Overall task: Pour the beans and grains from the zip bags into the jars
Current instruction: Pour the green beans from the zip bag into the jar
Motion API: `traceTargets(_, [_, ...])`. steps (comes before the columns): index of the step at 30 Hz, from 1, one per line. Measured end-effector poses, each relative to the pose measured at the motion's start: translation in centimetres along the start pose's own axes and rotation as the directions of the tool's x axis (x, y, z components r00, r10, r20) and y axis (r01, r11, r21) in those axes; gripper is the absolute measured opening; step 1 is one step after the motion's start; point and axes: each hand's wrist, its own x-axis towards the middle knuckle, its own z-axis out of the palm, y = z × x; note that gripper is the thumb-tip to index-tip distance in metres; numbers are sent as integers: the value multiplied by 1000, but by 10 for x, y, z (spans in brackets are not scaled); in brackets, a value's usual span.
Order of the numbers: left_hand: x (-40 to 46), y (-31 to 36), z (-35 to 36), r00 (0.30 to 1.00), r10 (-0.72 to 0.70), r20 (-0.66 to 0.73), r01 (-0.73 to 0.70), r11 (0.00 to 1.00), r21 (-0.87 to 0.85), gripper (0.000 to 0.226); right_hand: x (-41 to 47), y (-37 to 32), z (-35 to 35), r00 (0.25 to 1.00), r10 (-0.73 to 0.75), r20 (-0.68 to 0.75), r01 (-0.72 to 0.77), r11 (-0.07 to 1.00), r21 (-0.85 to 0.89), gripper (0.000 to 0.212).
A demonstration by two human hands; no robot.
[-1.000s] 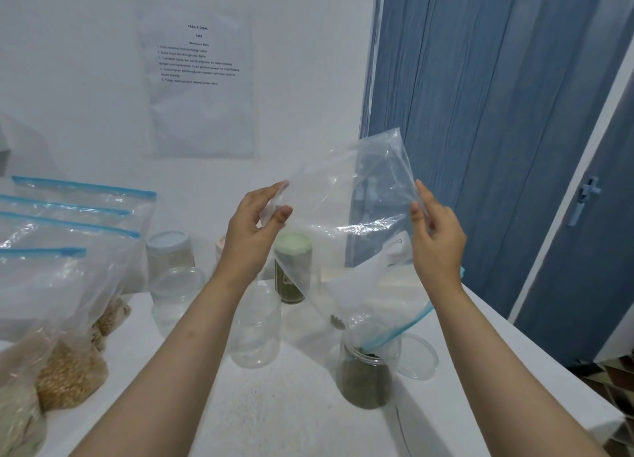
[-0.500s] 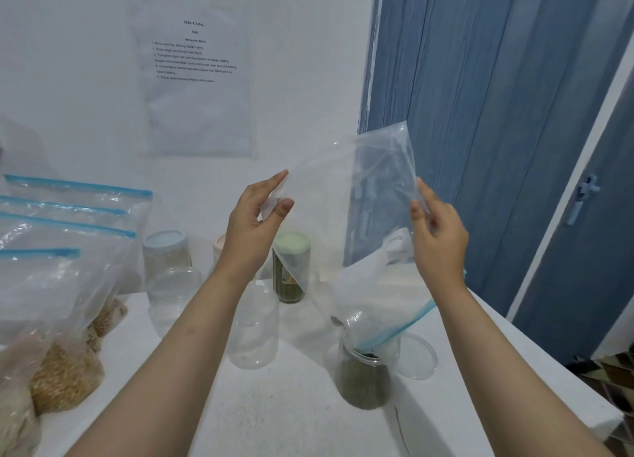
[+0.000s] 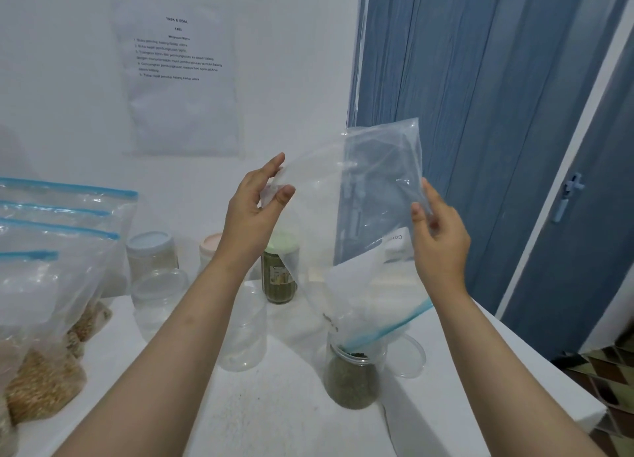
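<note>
Where hands pinch, bag (image 3: 346,216) corners.

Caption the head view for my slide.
Both hands, left and right, hold an upended zip bag over an open jar of green beans.

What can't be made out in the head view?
- Wall sheet: body text too small and blurred to read.
- Bag label: cut off by the right hand.
- Pink-lidded jar: contents hidden behind the left hand's arm.
- Grain bags: cut off by the left edge.
</note>
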Motion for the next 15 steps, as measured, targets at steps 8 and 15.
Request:
traceTargets(8, [6, 4, 9, 1000, 1, 26, -1, 1000, 10, 43, 0, 3, -8, 1000, 11, 0, -11, 1000, -14, 40])
traceTargets(15, [10, 7, 17, 1000, 8, 27, -8, 1000, 15, 41, -1, 5, -15, 999, 20, 31, -20, 1000, -16, 39])
